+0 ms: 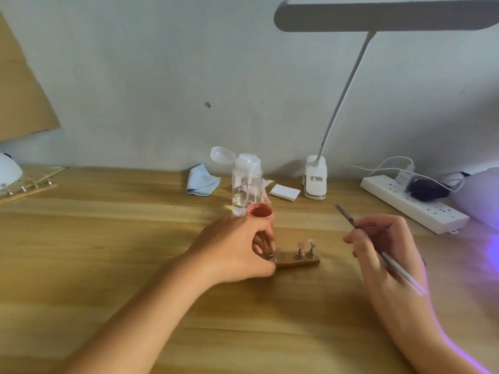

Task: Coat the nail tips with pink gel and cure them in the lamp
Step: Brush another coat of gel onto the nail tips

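A small wooden holder strip point(297, 261) lies on the desk with nail tips on metal stands; one pink tip point(300, 245) and one pale tip point(312, 243) show at its right end. My left hand point(237, 247) pinches a metal stand at the strip's left end and hides that part. An open pot of pink gel point(261, 212) stands just behind my left hand. My right hand point(388, 247) holds a thin gel brush point(347, 215), with its tip raised toward the back. The curing lamp point(483, 197) glows violet at the far right edge.
A clear pump bottle point(247, 184) stands behind the pot, with a blue cloth point(202, 182) and white pads point(285, 191) nearby. A clip desk lamp point(316, 176) and a power strip point(413, 203) sit at the back right. A second holder strip point(27, 188) lies far left.
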Demonstrator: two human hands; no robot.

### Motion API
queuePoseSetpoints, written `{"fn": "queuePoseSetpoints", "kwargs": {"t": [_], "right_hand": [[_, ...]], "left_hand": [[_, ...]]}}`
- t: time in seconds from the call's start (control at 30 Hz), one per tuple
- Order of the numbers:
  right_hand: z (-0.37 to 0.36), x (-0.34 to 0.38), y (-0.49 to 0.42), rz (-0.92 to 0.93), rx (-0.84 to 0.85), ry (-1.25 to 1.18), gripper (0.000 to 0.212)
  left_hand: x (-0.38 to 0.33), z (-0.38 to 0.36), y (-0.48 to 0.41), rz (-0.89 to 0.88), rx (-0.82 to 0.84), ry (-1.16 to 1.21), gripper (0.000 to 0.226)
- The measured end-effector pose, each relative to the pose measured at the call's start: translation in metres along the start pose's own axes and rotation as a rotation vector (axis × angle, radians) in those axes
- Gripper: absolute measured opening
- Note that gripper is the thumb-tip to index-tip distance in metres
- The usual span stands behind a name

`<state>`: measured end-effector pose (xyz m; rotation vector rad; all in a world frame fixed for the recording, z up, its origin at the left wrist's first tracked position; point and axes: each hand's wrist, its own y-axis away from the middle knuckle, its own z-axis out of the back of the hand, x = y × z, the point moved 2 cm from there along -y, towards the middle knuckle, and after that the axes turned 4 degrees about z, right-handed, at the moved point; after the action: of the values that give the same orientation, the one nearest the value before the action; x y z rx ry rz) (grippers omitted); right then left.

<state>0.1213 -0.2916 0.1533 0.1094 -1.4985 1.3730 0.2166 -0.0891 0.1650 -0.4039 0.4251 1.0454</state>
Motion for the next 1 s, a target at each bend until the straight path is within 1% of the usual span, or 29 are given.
{"fn": "queuePoseSetpoints", "kwargs": {"t": [0.03,0.1,0.23,0.37,0.47,0.53,0.57,0.63,0.7,0.77,0.87,1.0], "right_hand": [[-0.001,0.001,0.000,0.008,0.025,0.010,0.025],[-0.002,0.004,0.001,0.033,0.079,0.047,0.024],[-0.005,0.009,0.001,0.041,0.139,0.112,0.023],[-0.004,0.014,0.001,0.046,0.177,0.132,0.023],[-0.008,0.018,-0.002,-0.047,0.136,0.045,0.020],[-0.015,0.022,-0.006,-0.126,0.086,-0.049,0.016],[-0.020,0.025,-0.009,-0.159,0.088,-0.077,0.013],[-0.033,0.030,-0.020,-0.225,0.146,-0.127,0.007],[-0.045,0.035,-0.037,-0.250,0.206,-0.158,0.006],[-0.057,0.037,-0.056,-0.251,0.225,-0.130,0.008],[-0.072,0.030,-0.073,-0.306,0.223,-0.120,0.008],[-0.086,0.014,-0.073,-0.411,0.142,-0.163,0.007]], "left_hand": [[0.004,0.006,0.000,0.010,0.045,-0.049,0.025],[0.012,0.018,-0.001,0.040,0.076,-0.125,0.023],[0.027,0.033,-0.001,0.100,0.102,-0.150,0.016],[0.032,0.041,0.000,0.121,0.134,-0.204,0.019],[0.026,0.038,-0.001,0.088,0.102,-0.228,0.025],[0.018,0.032,-0.001,0.030,0.059,-0.206,0.022],[0.014,0.029,-0.002,0.002,0.035,-0.205,0.019],[0.009,0.023,-0.001,-0.033,-0.017,-0.225,0.012],[0.007,0.020,-0.001,-0.053,-0.062,-0.234,0.011],[0.006,0.018,-0.001,-0.052,-0.077,-0.217,0.015],[0.005,0.018,-0.002,-0.017,-0.063,-0.207,0.019],[0.008,0.019,-0.004,0.030,-0.068,-0.136,0.005]]}}
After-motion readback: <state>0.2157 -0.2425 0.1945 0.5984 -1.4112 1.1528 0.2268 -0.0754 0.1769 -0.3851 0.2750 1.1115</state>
